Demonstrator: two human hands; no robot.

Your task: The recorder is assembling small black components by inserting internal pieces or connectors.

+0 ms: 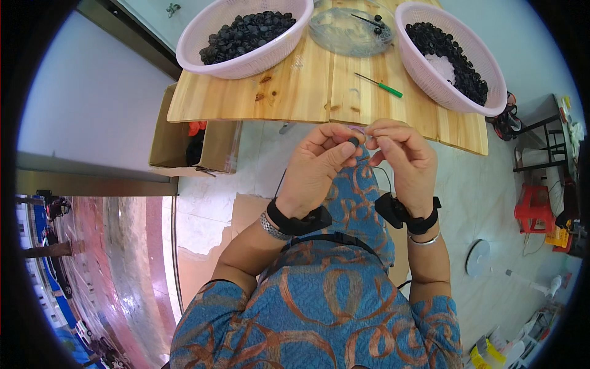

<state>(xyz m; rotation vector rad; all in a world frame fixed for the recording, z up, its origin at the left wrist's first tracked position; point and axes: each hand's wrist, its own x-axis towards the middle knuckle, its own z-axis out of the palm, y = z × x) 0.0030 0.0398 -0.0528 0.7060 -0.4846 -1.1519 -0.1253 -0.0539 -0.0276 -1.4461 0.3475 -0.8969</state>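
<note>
Table [307, 95], knotty wood, pale floor [473, 197], left hand [314, 166] pinching black piece [353, 141]

Far left, we see pale pink basket [246, 69]; far right, pink colander [424, 79]; black pieces [246, 38] in both. Yellowish, brown-knotted wood tabletop [301, 98]. Green screwdriver handle [389, 90]. Our small disc [354, 141]: dark. Near: our blue clothing [332, 301], rust-brown looping pattern.

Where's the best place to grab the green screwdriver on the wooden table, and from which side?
Probably by its green handle, the right hand coming from the near right: it's the thicker end and points that way, while the thin shaft points away leftward.
</note>
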